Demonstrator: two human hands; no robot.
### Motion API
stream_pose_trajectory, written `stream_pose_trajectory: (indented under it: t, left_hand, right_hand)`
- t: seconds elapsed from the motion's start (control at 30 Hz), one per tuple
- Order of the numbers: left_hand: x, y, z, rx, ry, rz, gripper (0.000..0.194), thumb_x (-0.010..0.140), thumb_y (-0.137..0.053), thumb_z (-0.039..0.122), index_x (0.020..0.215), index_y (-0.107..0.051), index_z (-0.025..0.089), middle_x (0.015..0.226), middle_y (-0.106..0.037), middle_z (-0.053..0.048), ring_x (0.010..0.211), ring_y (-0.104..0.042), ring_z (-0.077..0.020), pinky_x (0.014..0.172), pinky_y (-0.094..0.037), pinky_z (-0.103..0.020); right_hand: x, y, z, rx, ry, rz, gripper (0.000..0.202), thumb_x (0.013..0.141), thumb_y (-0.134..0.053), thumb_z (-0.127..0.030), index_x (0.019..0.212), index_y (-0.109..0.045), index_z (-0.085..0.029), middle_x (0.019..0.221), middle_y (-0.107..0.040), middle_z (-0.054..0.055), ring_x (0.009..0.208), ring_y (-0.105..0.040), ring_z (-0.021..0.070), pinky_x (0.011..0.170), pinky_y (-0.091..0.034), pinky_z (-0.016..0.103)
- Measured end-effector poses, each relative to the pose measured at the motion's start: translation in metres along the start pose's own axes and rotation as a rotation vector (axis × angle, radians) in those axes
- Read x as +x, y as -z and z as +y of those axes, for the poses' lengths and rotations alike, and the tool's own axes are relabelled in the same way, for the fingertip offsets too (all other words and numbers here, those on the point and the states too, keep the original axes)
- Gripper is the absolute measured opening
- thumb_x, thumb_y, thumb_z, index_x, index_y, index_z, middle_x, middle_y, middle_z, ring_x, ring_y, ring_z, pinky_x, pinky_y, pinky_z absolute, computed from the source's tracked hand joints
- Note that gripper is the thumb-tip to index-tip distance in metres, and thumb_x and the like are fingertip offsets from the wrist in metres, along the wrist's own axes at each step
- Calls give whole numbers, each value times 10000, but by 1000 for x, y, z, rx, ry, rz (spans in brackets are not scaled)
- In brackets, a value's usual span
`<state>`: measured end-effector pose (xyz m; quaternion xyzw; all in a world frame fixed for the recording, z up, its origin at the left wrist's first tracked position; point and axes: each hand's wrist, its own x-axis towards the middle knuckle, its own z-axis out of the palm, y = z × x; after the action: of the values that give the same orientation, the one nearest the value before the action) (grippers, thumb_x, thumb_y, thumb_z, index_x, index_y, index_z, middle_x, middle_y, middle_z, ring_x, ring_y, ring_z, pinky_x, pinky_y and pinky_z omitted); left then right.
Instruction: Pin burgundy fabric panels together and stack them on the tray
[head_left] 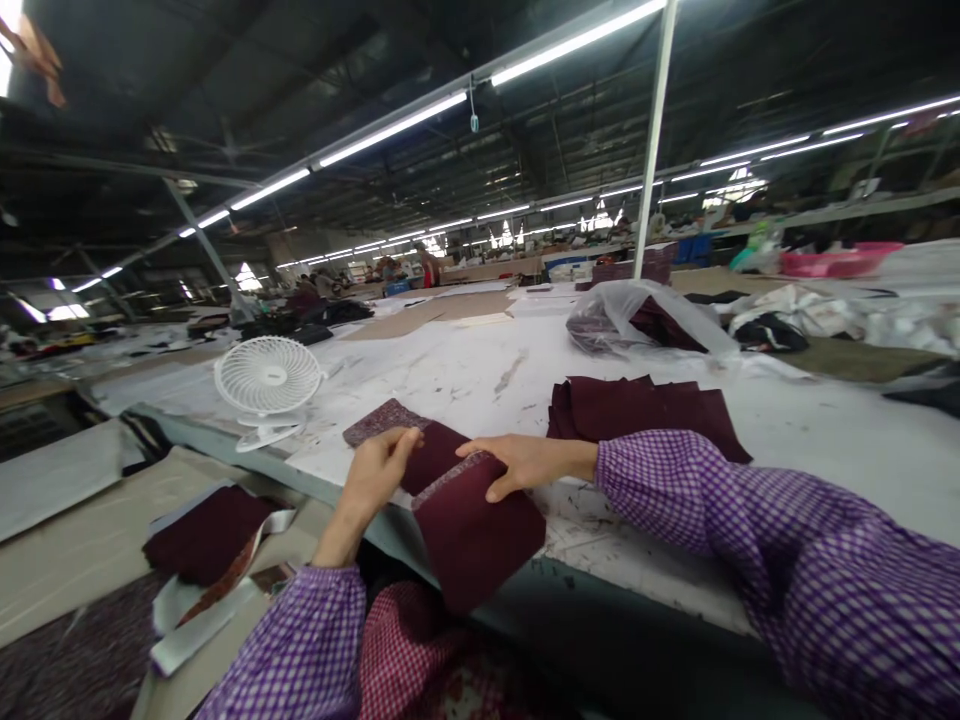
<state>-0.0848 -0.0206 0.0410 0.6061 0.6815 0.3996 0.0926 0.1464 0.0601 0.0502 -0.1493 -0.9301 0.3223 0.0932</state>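
A maroon fabric piece (pixel 480 535) with a speckled strip along its upper edge hangs partly over the front edge of the table. My right hand (pixel 514 462) grips it near that strip, thumb on the front face and fingers along the top. Another stretch of maroon cloth with a speckled end (pixel 386 420) lies flat just behind; whether the two are joined I cannot tell. Over its near edge, my left hand (pixel 379 470) is closed, with thumb and forefinger pinched at the cloth. Beyond my right wrist lies a stack of maroon fabric pieces (pixel 652 415).
A white fan (pixel 268 380) stands at the left of the white-covered table (pixel 480 360). Behind are a clear plastic bag (pixel 645 320) with maroon cloth and a pink basin (pixel 840 260). A metal post (pixel 654 150) rises there. Lower left are fabric scraps (pixel 210 535).
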Motion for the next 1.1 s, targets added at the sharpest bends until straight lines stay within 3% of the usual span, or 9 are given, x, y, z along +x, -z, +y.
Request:
stream_pose_trajectory:
  t: [0.1, 0.23, 0.3, 0.37, 0.47, 0.63, 0.77, 1.1]
  left_hand:
    - [-11, -23, 29, -86, -68, -202, 347, 822, -531, 455, 964, -709, 193, 874, -729, -43, 805, -644, -199, 736, -465, -288]
    - [-17, -59, 47, 19, -68, -108, 170, 790, -592, 229, 897, -722, 201, 870, -725, -39, 822, -643, -191, 776, -457, -302]
    - [-16, -72, 46, 109, -111, -86, 177, 797, -572, 170, 864, -733, 202, 879, -713, -45, 841, -634, -191, 786, -451, -305]
    - [-14, -80, 40, 174, -154, -89, 198, 810, -560, 157, 869, -742, 207, 869, -694, -44, 836, -626, -183, 771, -448, -294]
    - [-14, -83, 34, 225, -195, -96, 218, 822, -556, 163, 911, -746, 223, 863, -666, -37, 829, -611, -170, 749, -444, -274]
    - [-19, -82, 34, 249, -226, -90, 261, 855, -521, 175, 969, -743, 252, 869, -648, -33, 836, -585, -163, 726, -433, -261]
    - [-21, -84, 34, 312, -267, -85, 290, 885, -482, 200, 992, -737, 290, 854, -633, -25, 820, -557, -156, 695, -414, -258]
    - [-24, -82, 41, 525, -378, -141, 389, 930, -365, 200, 1072, -706, 322, 871, -587, -42, 836, -503, -174, 686, -388, -273]
  right_hand:
    - [3, 1, 3, -7, -30, 17, 700, 682, -721, -182, 1333, -469, -133, 1320, -539, 133, 1172, -525, 255, 1014, -383, 381]
    - [0, 11, 14, -54, -113, 27, 646, 712, -710, -234, 1306, -486, -117, 1095, -658, 115, 884, -649, 206, 817, -501, 342]
    - [-2, 17, 23, -17, -205, 24, 560, 808, -605, -241, 1326, -459, -85, 913, -694, 95, 667, -649, 152, 648, -520, 286]
    - [-5, 21, 30, 10, -261, 63, 399, 864, -480, -180, 1236, -537, -51, 792, -694, 84, 574, -628, 124, 555, -502, 237]
    - [-5, 25, 38, -53, -248, 145, 284, 845, -436, -115, 1003, -664, -58, 720, -692, 79, 559, -624, 115, 541, -489, 208]
    - [-3, 23, 40, -322, -95, 137, 221, 795, -521, -105, 889, -720, -95, 744, -708, 69, 660, -638, 134, 669, -468, 228]
    - [-2, 22, 42, -449, -14, 132, 215, 793, -543, -111, 885, -737, -106, 850, -719, 88, 741, -630, 144, 720, -438, 229]
    - [-2, 21, 41, -411, -56, 140, 248, 765, -513, -63, 873, -732, -111, 793, -712, 62, 700, -612, 133, 702, -434, 222]
